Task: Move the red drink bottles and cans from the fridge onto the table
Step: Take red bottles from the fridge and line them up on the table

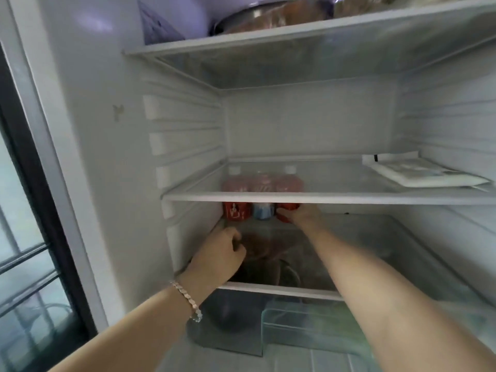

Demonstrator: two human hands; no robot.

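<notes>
Right hand: we see it gripping a red bottle under the shelf.
Left hand: curled, holding nothing.

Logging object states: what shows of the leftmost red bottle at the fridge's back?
The leftmost red bottle stands upright at the back, by the fridge's left wall. Red label with white print; upper body and white cap show blurred through the glass shelf above. A pale blue container stands beside it. The left hand is short of it; the right hand grips another red bottle.
</notes>
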